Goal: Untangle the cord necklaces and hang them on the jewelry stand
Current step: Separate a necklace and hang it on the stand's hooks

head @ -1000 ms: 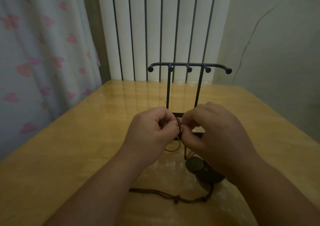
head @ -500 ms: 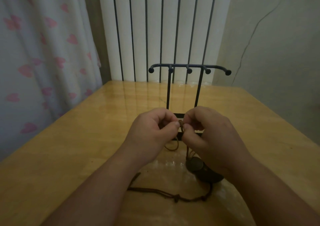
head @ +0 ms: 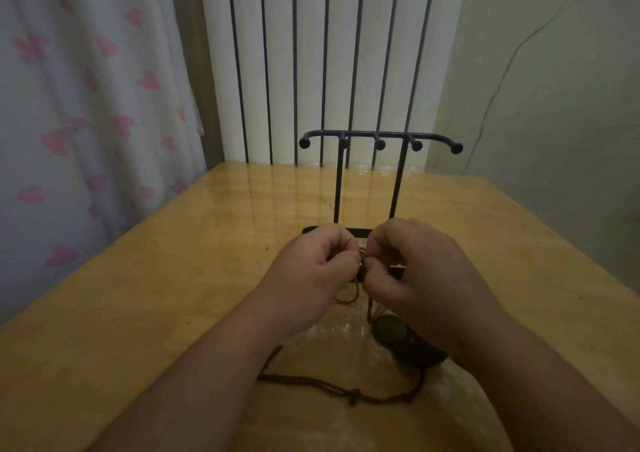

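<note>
A black jewelry stand (head: 380, 137) with several knobbed pegs stands on the wooden table (head: 173, 296), nothing hanging on it. Just in front of its base, my left hand (head: 311, 271) and my right hand (head: 426, 278) meet, fingers curled, both pinching a knot of brown cord necklaces (head: 362, 264) between them. Loops of cord hang below the hands. Two dark round pendants (head: 391, 328) lie on the table under my right wrist. Another stretch of brown cord with knots (head: 353, 394) trails across the table between my forearms.
A tiny bead or speck (head: 267, 247) lies on the table left of the hands. A white ribbed radiator (head: 311, 53) stands behind the table, a heart-patterned curtain (head: 86, 105) to the left, a grey wall to the right.
Both hands stay together at the knot, with only small finger shifts. The view has moved slightly; the cords and pendants lie as before.
</note>
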A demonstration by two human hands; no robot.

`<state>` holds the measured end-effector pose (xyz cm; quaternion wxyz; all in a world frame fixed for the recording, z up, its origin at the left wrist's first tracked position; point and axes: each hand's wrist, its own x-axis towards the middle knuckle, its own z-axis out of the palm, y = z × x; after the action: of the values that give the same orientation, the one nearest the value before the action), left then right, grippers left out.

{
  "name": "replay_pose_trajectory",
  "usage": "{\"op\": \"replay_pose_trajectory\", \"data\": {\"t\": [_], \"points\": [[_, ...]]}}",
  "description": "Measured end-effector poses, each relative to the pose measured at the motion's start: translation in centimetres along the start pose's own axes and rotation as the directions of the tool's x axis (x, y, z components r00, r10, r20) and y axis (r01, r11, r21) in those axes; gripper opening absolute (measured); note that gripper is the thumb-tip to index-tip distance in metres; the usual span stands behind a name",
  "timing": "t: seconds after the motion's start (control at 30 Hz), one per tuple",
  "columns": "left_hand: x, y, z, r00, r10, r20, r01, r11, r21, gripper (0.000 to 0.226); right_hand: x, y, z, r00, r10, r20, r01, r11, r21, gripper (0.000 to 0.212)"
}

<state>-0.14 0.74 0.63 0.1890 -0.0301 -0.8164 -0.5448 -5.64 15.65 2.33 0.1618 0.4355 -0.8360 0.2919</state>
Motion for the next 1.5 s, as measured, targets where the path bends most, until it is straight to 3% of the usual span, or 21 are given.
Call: {"op": "replay_pose_trajectory", "data": {"t": [0.33, 0.53, 0.83, 1.03, 1.5], "points": [[-0.1, 0.1, -0.5, 0.999, -0.02, 0.041, 0.022, 0.999, -0.047, 0.018, -0.1, 0.2, 0.3, 0.998, 0.06, -0.014, -0.058, 0.988, 0.144, 0.009], [-0.2, 0.0, -0.5, 0.993, -0.055, 0.1, 0.064, 0.994, -0.091, 0.019, -0.1, 0.3, 0.2, 0.995, 0.082, 0.048, -0.09, 0.978, 0.19, 0.008], [-0.2, -0.8, -0.4, 0.987, -0.054, 0.153, 0.036, 0.992, 0.118, 0.024, 0.3, -0.5, -0.9, 0.984, 0.014, 0.177, -0.003, 0.998, -0.065, 0.006], [-0.1, -0.3, -0.5, 0.987, -0.061, 0.149, 0.046, 0.993, 0.105, 0.029, 0.2, -0.3, -0.8, 0.975, 0.084, 0.205, -0.082, 0.996, -0.021, 0.007], [-0.1, -0.6, -0.9, 0.978, -0.077, 0.192, 0.067, 0.996, 0.056, 0.03, 0.1, -0.7, -0.2, 0.975, 0.09, 0.203, -0.09, 0.996, -0.006, 0.01]]}}
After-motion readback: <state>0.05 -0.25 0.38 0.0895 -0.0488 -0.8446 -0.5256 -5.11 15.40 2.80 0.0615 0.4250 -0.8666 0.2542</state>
